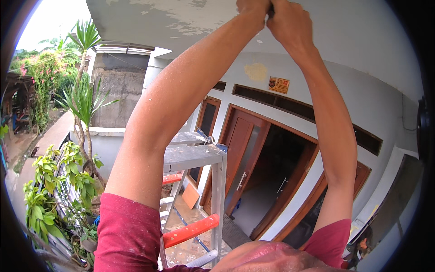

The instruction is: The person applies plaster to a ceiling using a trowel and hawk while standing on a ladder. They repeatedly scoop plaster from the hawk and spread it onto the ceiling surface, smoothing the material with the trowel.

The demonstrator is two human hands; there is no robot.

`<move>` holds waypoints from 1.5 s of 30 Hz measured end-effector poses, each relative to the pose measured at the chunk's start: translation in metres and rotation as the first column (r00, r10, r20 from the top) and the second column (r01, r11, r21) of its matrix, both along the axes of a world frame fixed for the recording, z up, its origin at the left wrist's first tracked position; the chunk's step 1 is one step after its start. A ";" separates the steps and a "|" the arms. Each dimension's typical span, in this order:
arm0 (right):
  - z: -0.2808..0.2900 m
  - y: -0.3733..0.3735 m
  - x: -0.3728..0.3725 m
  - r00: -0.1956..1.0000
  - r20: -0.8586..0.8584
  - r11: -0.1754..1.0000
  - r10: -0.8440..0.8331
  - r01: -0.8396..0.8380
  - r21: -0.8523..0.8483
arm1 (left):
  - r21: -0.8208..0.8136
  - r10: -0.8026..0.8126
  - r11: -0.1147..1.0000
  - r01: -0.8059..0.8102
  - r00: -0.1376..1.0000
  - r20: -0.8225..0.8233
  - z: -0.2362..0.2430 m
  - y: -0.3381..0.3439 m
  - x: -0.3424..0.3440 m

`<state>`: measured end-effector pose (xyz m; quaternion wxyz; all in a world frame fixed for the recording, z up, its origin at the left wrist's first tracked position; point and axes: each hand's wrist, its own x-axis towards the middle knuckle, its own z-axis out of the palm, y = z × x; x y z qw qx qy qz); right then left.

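Both arms reach up to the pale ceiling (136, 20), which has flaked, patchy paint. My left hand (254, 8) is cut off by the top edge, its fingers closed next to my right hand. My right hand (290, 22) is closed around a small dark object (271, 11) between the two hands, too hidden to name. White flecks lie on my left forearm (181, 81).
An aluminium stepladder (195, 156) with red steps stands below my arms. Beyond it are wooden doors (238, 154), one doorway open, and a small orange wall sign (278, 85). Leafy plants (47, 199) and a low white wall (105, 149) are at the left.
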<state>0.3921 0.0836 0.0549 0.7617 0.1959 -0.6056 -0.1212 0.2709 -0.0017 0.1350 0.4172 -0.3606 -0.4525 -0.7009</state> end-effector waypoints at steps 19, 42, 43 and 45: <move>-0.010 -0.030 -0.021 0.998 -0.026 0.998 -0.057 0.057 0.009 | -0.301 0.242 0.919 -0.254 0.967 -0.076 0.013 -0.049 -0.059; -0.015 0.012 -0.042 0.974 -0.017 0.973 0.226 -0.227 -0.038 | 0.174 0.388 0.917 -0.360 0.906 -0.169 -0.036 0.009 -0.010; -0.019 0.016 -0.049 0.958 -0.019 0.957 0.287 -0.288 -0.030 | 0.303 0.528 0.822 -0.483 0.845 -0.085 -0.040 0.028 -0.003; -0.006 0.000 -0.055 0.972 -0.016 0.971 0.235 -0.236 -0.027 | 0.314 0.525 0.802 -0.508 0.850 0.033 -0.036 0.023 0.005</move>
